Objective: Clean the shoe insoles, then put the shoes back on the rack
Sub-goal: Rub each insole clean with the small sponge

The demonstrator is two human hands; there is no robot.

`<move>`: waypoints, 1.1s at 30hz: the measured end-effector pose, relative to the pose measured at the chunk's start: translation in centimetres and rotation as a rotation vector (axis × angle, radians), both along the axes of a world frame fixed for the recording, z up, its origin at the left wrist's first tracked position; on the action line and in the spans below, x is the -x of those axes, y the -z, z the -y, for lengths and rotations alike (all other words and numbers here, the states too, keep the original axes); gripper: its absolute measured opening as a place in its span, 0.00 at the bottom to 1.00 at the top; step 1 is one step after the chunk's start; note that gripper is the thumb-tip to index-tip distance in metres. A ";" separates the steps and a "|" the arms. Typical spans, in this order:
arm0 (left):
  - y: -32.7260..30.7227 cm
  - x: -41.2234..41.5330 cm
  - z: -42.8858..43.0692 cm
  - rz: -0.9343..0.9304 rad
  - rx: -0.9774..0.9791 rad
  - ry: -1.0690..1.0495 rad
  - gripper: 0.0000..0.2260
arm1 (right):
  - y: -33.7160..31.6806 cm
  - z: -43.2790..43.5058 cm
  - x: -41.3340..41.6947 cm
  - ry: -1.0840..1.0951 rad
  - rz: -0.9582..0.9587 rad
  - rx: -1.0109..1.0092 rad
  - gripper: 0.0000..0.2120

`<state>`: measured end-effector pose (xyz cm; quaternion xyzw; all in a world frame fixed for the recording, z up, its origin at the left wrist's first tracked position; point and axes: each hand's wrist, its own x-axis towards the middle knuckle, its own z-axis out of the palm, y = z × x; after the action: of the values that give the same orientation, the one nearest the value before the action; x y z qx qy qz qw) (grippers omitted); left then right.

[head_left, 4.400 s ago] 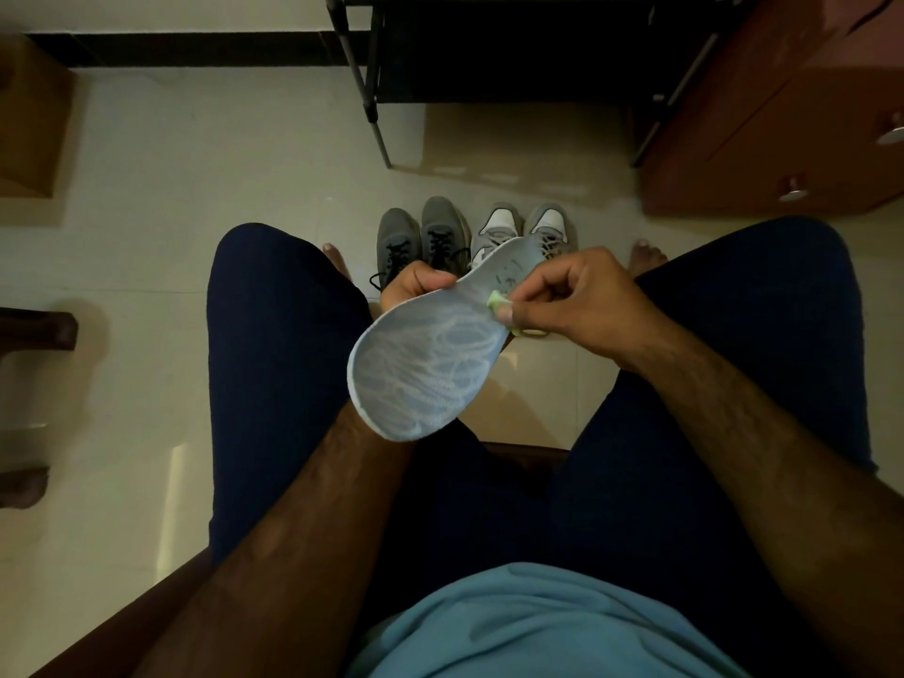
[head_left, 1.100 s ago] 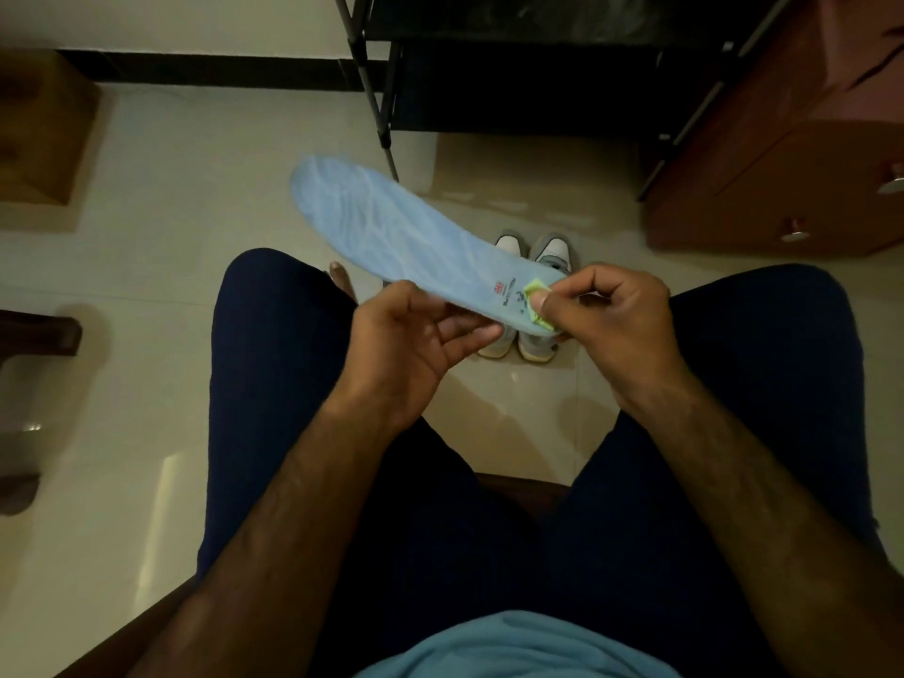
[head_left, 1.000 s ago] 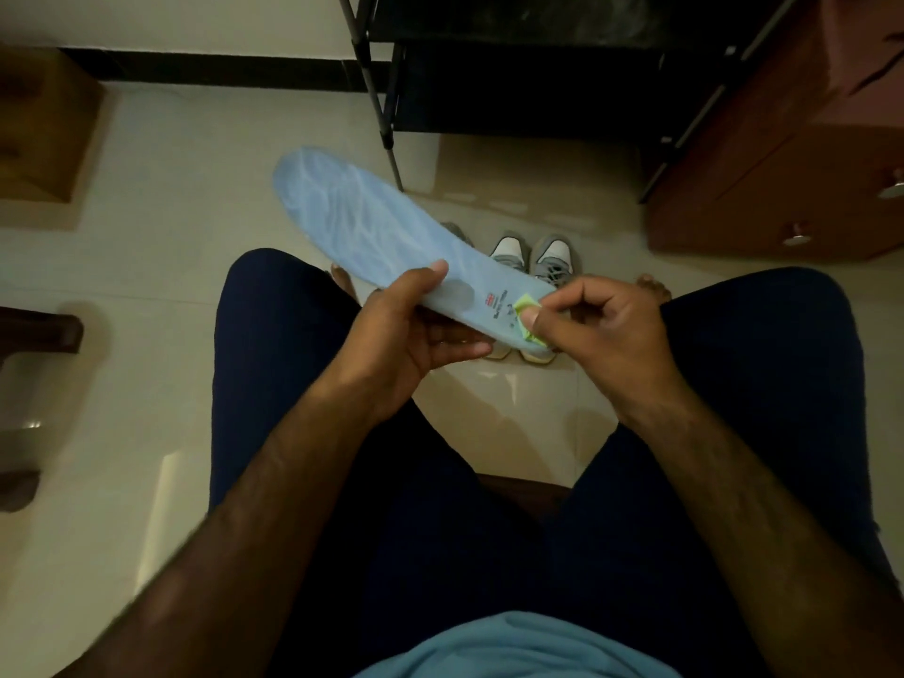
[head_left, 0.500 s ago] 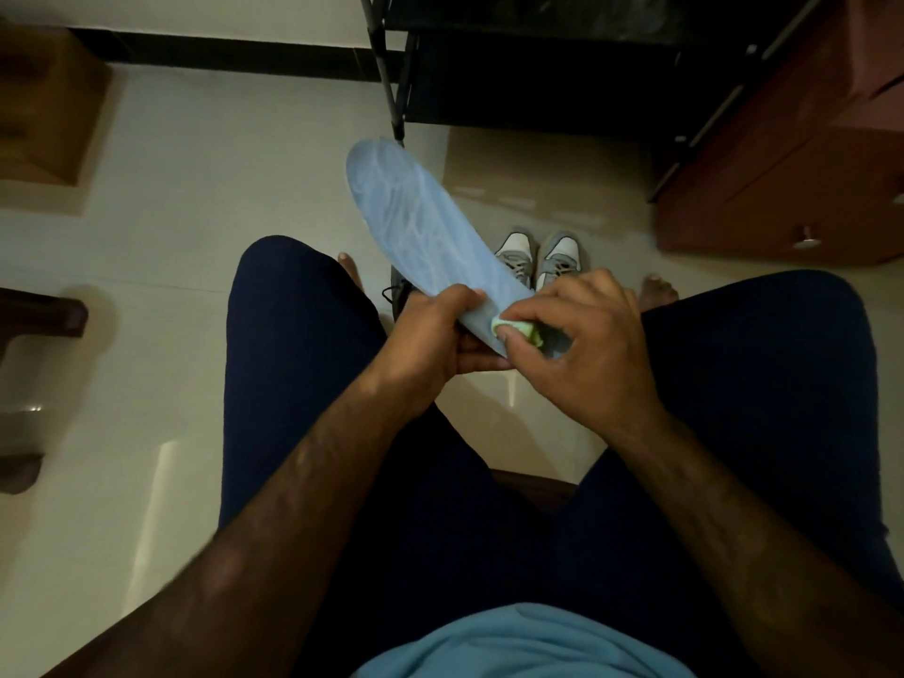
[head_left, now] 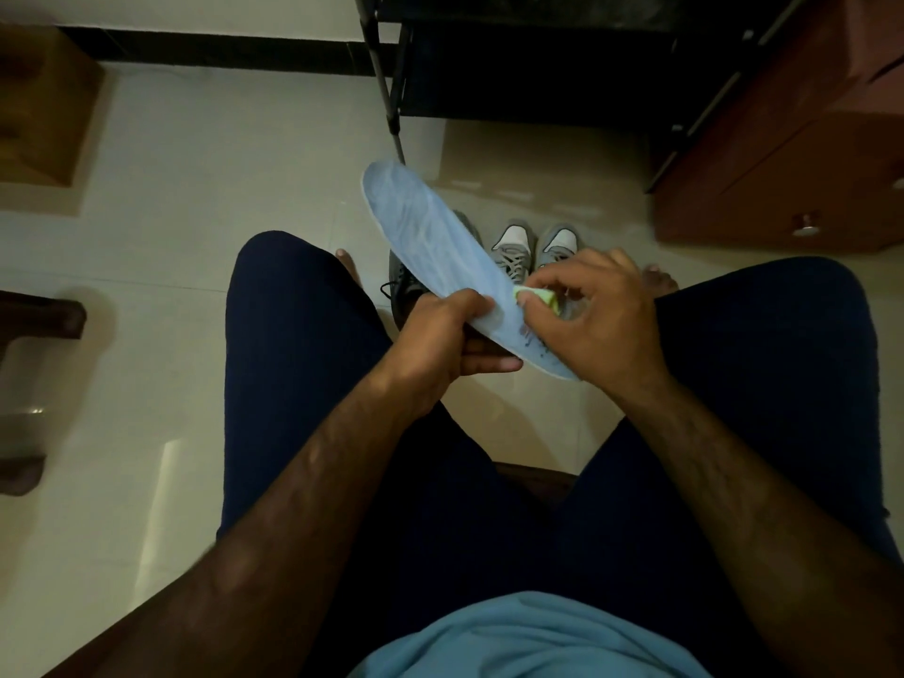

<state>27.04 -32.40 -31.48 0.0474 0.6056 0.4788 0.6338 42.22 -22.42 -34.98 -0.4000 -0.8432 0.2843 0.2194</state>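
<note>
Left hand (head_left: 440, 335): grip clasped on insole (head_left: 430, 237).
Right hand (head_left: 597, 325): green cloth (head_left: 540, 298) pinched against insole.
Advice: insole to be braced; firm, even strokes judged best.

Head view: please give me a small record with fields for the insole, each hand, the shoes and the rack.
object held: light blue insole, in the air above the shoes
left: left hand grips the insole's lower part
right: right hand pinches a green pad against the insole
shoes: light grey pair and a dark shoe, on the floor
rack: black rack beyond the shoes
</note>
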 end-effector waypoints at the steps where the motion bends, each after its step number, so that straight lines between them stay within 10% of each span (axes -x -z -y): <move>1: 0.0 0.1 0.0 0.002 0.002 -0.011 0.13 | -0.1 0.4 0.0 -0.042 0.001 0.005 0.06; 33: 0.6 0.5 -0.5 0.000 -0.006 -0.043 0.10 | 0.3 1.1 -0.1 -0.190 -0.075 0.130 0.02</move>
<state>26.57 -31.91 -32.11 0.0362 0.6050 0.4944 0.6232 42.29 -23.51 -35.26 -0.3208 -0.8482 0.3727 0.1965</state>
